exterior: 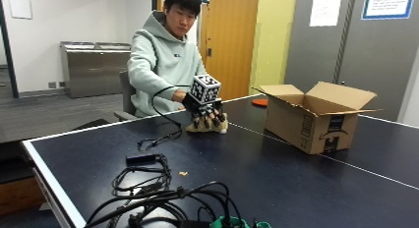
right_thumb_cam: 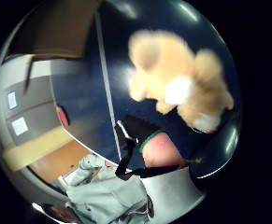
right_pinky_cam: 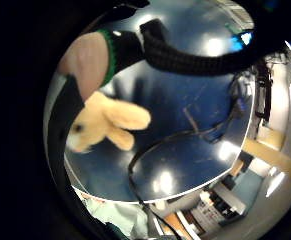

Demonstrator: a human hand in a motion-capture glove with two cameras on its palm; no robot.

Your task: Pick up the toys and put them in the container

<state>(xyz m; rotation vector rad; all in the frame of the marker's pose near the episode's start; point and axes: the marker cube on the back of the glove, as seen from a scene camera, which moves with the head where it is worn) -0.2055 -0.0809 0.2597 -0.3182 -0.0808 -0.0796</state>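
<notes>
The gloved right hand curled its fingers down around a tan plush toy on the dark blue table. The open cardboard box stood well apart from the toy, beyond the table's white centre line.

Top: my pale grey-green hooded sweatshirt, small dark chest mark.
Right hand: my black glove, black straps, green-edged fingertip openings.
</notes>
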